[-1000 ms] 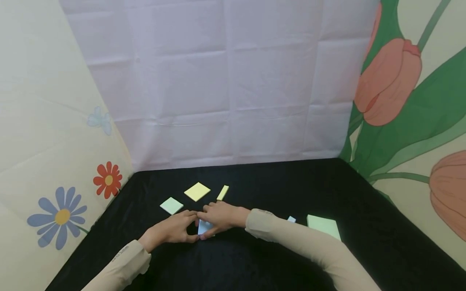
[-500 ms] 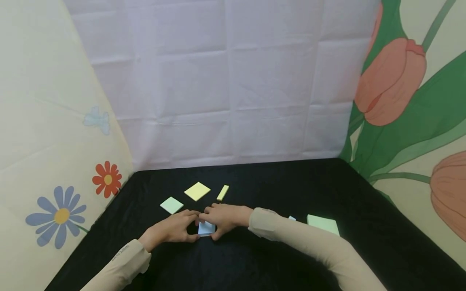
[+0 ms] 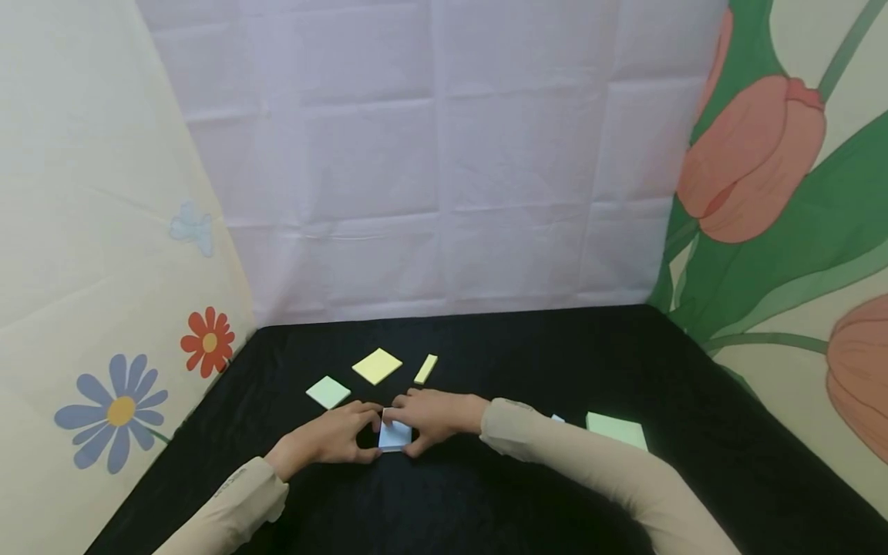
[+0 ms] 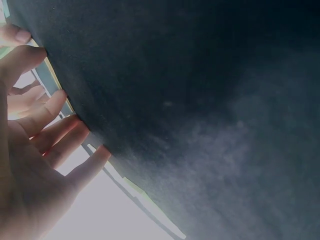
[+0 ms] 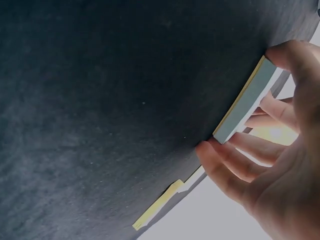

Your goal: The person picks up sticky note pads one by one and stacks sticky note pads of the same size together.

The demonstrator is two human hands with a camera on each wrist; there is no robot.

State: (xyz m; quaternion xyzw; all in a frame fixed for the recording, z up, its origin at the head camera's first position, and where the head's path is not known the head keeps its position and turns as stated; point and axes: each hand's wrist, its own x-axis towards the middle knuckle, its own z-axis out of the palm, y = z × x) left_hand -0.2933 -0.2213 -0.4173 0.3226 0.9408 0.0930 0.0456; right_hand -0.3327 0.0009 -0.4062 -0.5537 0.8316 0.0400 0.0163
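A blue sticky note pad (image 3: 395, 438) lies on the black cloth (image 3: 444, 501) between both hands. My left hand (image 3: 331, 435) holds its left side, thumb at the near corner and fingers at the far one. On the right side my right hand (image 3: 438, 414) grips it the same way, one fingertip resting over its top. In the right wrist view the pad (image 5: 247, 102) shows a thin yellowish line along its bottom edge, with the thumb and fingers at its two ends. Fingers hide much of the pad (image 4: 50, 80) in the left wrist view.
Beyond the hands lie a green square pad (image 3: 328, 392), a yellow square pad (image 3: 377, 366) and a narrow yellow pad (image 3: 425, 369). Past the right sleeve are a larger green pad (image 3: 616, 430) and a small blue piece (image 3: 558, 418), both partly hidden. A white sheet (image 3: 444, 154) hangs behind.
My right hand has shifted slightly right, its thumb going from the near left of the blue pad to its near right corner, so more of the top shows. The left hand stays nearly still.
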